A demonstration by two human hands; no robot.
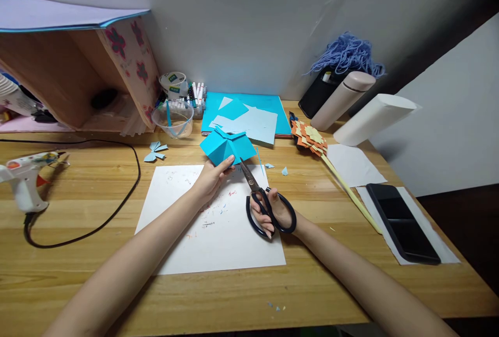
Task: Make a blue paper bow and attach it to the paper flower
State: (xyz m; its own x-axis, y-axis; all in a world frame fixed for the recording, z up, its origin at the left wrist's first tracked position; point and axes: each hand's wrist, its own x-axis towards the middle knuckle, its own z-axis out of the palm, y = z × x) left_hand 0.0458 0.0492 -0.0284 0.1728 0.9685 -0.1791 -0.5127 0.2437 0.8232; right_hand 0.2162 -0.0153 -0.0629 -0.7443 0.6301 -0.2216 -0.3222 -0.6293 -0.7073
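My left hand point(213, 180) pinches the lower edge of a folded blue paper point(228, 147), thumb on top. The paper spreads out in angled panels with creases running to its middle. In my right hand point(271, 211) is a pair of black-handled scissors point(253, 183), fingers through the loops. The scissor tips touch or lie very near the paper's lower edge, just right of my left thumb; whether they have cut in I cannot tell. Beneath both hands lies a white sheet point(187, 243) with coloured marks. Small blue scraps point(285, 171) lie right of the folded paper.
At left are a glue gun point(25, 181) with its looping cord, an open box point(128, 66) and a cut blue paper piece point(156, 152). Behind stand a plastic cup point(172, 121) and markers point(198, 92). To the right are a paper flower point(310, 138), a bottle point(343, 100) and a phone point(403, 222).
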